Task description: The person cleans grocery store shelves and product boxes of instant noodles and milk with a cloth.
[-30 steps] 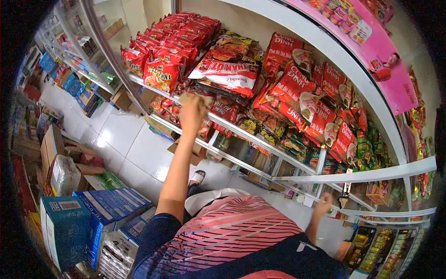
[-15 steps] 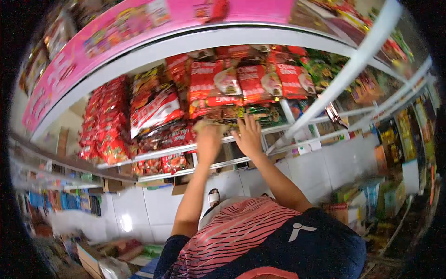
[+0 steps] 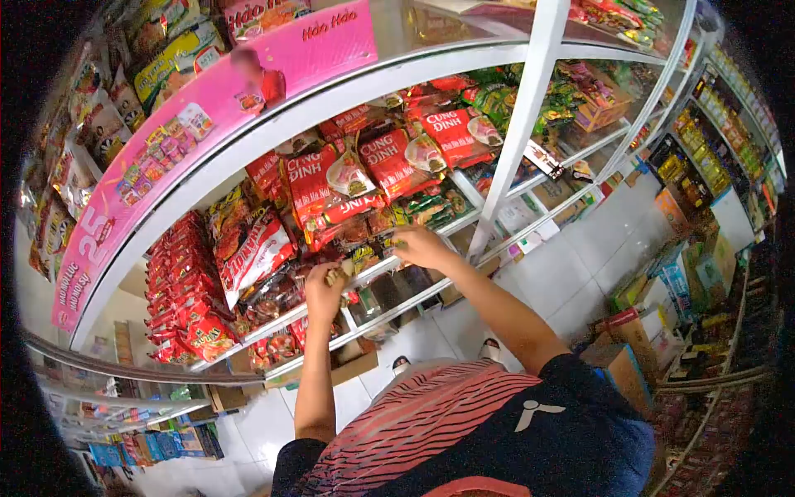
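Peeking out at 1 o'clock, tan cloth is gripped in L hand nr rail; R hand is seen at 2, hold can't be told; red packs at 12.

Shop: noodle packets crowding shelf (pink advertising banner above).

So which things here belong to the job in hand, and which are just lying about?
Likely in the job:
- cloth, in the left hand
- shelf rail
- packs near the right hand

Just around:
- pink banner
- floor boxes
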`<state>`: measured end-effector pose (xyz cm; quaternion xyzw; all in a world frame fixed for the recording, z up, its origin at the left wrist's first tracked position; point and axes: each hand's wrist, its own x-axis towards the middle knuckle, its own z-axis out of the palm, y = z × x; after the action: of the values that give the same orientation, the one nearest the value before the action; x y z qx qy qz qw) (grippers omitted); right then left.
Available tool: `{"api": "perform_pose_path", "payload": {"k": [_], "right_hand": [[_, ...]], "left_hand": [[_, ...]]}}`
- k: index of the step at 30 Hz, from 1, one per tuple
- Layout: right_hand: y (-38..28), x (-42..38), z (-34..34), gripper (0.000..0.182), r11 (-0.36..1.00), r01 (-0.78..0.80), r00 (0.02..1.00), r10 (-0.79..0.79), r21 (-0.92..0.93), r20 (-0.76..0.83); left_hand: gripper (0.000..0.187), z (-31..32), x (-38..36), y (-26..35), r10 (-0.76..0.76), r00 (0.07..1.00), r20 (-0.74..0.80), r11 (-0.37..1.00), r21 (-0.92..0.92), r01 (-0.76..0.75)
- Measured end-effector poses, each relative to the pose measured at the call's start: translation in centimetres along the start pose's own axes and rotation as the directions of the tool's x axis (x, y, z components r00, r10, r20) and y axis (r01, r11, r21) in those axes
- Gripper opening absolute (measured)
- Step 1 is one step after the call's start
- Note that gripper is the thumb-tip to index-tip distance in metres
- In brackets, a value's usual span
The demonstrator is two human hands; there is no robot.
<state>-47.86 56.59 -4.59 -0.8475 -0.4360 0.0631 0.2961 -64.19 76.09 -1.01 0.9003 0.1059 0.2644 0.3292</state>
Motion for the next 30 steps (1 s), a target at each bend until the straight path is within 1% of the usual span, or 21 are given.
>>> {"api": "perform_pose_path", "payload": {"k": [1,3,4,5,6,7,8,9,10,11,13,15,16,18,19,21,22,23,25,28,30], "right_hand": [[-1.4,-0.2,-1.9,0.039,1.000,0.007,1.000,-0.008,-0.009,-0.016],[-8.0,-1.5,-8.8,0.022,0.906,0.264,0.956,-0.201,0.330,-0.212],[-10.4,-1.5,-11.3,0.014,0.872,0.395,0.881,-0.272,0.287,-0.387],[-12.9,-1.6,-14.7,0.010,0.838,0.524,0.758,-0.376,0.154,-0.532],[-14.7,-0.8,-17.4,0.004,0.752,0.659,0.534,-0.482,-0.016,-0.695],[-15.8,0.2,-19.9,0.004,0.704,0.697,0.407,-0.546,-0.138,-0.732],[-17.6,0.3,-22.6,0.003,0.715,0.605,0.281,-0.605,-0.352,-0.745],[-18.0,2.2,-24.1,0.006,0.675,0.615,0.154,-0.610,-0.408,-0.777],[-18.7,3.4,-25.5,0.013,0.718,0.483,0.123,-0.622,-0.501,-0.773],[-19.1,4.8,-26.5,0.021,0.745,0.433,0.137,-0.611,-0.507,-0.780],[-19.6,7.4,-26.7,0.028,0.823,0.441,0.250,-0.497,-0.359,-0.831],[-20.4,7.2,-26.1,0.033,0.890,0.327,0.418,-0.438,-0.318,-0.796],[-19.8,7.7,-25.8,0.034,0.861,0.322,0.353,-0.495,-0.394,-0.794],[-20.3,7.0,-25.7,0.033,0.928,0.219,0.493,-0.372,-0.302,-0.786],[-20.2,7.1,-25.6,0.035,0.930,0.145,0.485,-0.365,-0.338,-0.795],[-20.0,7.4,-25.4,0.034,0.922,0.155,0.437,-0.387,-0.356,-0.812],[-20.1,7.3,-25.3,0.032,0.927,0.160,0.452,-0.374,-0.338,-0.810],[-19.9,7.6,-25.2,0.032,0.911,0.161,0.399,-0.411,-0.379,-0.820],[-20.2,7.6,-25.1,0.032,0.917,0.167,0.402,-0.398,-0.361,-0.825],[-20.5,7.5,-25.0,0.032,0.925,0.167,0.404,-0.379,-0.340,-0.833],[-20.5,7.4,-24.9,0.030,0.931,0.162,0.418,-0.366,-0.328,-0.832]], "left_hand": [[0.020,-0.7,0.7,1.8,0.046,0.999,-0.028,0.995,-0.086,-0.049],[0.019,-4.2,2.5,6.3,0.227,0.948,-0.223,0.968,-0.053,-0.245],[0.019,-6.5,3.5,9.7,0.272,0.901,-0.338,0.955,-0.021,-0.296],[0.021,-8.6,4.9,11.6,0.422,0.800,-0.427,0.891,0.032,-0.453],[0.021,-10.9,6.1,14.1,0.524,0.707,-0.475,0.844,0.177,-0.507],[0.023,-12.2,7.0,15.6,0.536,0.658,-0.529,0.838,0.234,-0.493],[0.027,-13.0,8.1,17.6,0.555,0.610,-0.565,0.819,0.245,-0.518],[0.030,-13.7,9.2,19.4,0.609,0.561,-0.561,0.784,0.317,-0.533],[0.032,-14.0,10.7,20.9,0.699,0.484,-0.527,0.708,0.411,-0.574],[0.036,-14.1,11.9,22.1,0.767,0.484,-0.421,0.641,0.470,-0.607],[0.026,-13.8,14.3,23.0,0.845,0.457,-0.278,0.530,0.558,-0.639],[0.020,-13.9,14.3,22.7,0.829,0.466,-0.308,0.542,0.647,-0.537],[0.025,-14.7,13.9,21.8,0.807,0.487,-0.334,0.571,0.653,-0.497],[0.030,-17.0,13.2,19.8,0.754,0.507,-0.418,0.630,0.680,-0.376],[0.029,-18.4,12.5,18.6,0.724,0.502,-0.473,0.658,0.690,-0.300],[0.030,-22.0,11.3,16.1,0.688,0.497,-0.529,0.673,0.721,-0.165],[0.029,-24.1,10.9,14.2,0.676,0.462,-0.574,0.674,0.735,-0.072],[0.028,-26.3,10.4,11.9,0.666,0.418,-0.618,0.674,0.739,0.017],[0.027,-30.7,8.9,8.1,0.591,0.334,-0.735,0.748,0.654,0.115],[0.025,-37.0,7.2,2.6,0.500,0.272,-0.822,0.804,0.558,0.205],[0.025,-40.2,6.8,0.2,0.402,0.144,-0.904,0.839,0.426,0.339]]}}
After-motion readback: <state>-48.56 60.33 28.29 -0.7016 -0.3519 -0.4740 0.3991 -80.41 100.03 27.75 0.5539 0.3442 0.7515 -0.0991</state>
